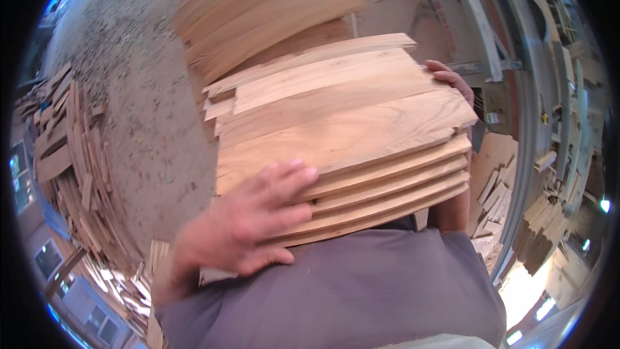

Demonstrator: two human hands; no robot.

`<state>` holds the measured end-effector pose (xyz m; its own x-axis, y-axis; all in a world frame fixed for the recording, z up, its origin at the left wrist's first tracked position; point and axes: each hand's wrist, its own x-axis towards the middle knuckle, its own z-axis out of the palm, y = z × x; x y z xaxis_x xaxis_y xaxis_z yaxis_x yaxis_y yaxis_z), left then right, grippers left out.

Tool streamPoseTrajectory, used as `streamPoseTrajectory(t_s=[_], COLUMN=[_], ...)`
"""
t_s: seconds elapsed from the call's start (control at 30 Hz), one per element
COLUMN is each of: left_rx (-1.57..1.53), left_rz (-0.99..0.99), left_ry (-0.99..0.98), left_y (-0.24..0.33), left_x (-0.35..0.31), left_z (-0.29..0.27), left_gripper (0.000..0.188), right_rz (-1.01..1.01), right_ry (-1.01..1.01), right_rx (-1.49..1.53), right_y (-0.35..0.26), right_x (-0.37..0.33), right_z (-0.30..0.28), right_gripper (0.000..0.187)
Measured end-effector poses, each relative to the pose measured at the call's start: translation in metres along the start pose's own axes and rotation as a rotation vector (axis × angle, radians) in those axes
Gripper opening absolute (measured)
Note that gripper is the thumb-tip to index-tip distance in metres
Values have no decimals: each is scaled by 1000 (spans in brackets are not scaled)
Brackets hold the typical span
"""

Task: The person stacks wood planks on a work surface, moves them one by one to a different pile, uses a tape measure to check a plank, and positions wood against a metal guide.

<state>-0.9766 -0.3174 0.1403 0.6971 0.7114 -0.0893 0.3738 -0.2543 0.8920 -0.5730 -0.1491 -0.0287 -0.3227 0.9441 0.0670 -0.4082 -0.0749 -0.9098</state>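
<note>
Head view: board stack held before grey shirt, above gritty dirt floor.
Left grip is spread, blurred, over the near edges; right grip is seen at the right end, closure hidden; scrap boards are heaped left.

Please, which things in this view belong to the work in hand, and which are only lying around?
In hand:
- stack of boards
- left hand, blurred, fingers spread over the near edge
- right hand, at the right end

Lying around, as it seems:
- slat pile, left
- wood offcuts, right
</note>
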Motion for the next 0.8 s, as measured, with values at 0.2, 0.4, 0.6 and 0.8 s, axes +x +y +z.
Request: streamPoseTrajectory(t_s=[0.2, 0.4, 0.6, 0.8], left_rx=[481, 888, 906, 857], left_rz=[-200, -84, -47, -29], left_ry=[-72, 200, 398, 386], left_y=[39, 14, 22, 33], left_x=[-29, -29, -3, 7], left_z=[23, 79, 87, 68], left_gripper=[38, 20, 22, 22], right_rz=[-24, -108, -300, -309], right_ry=[-8, -79, -165, -242], right_rx=[-94, -259, -532, -378], right_y=[-4, 6, -4, -17], right_x=[6, 9, 21, 43], right_z=[2, -16, -8, 2], right_gripper=[28, 29, 24, 38])
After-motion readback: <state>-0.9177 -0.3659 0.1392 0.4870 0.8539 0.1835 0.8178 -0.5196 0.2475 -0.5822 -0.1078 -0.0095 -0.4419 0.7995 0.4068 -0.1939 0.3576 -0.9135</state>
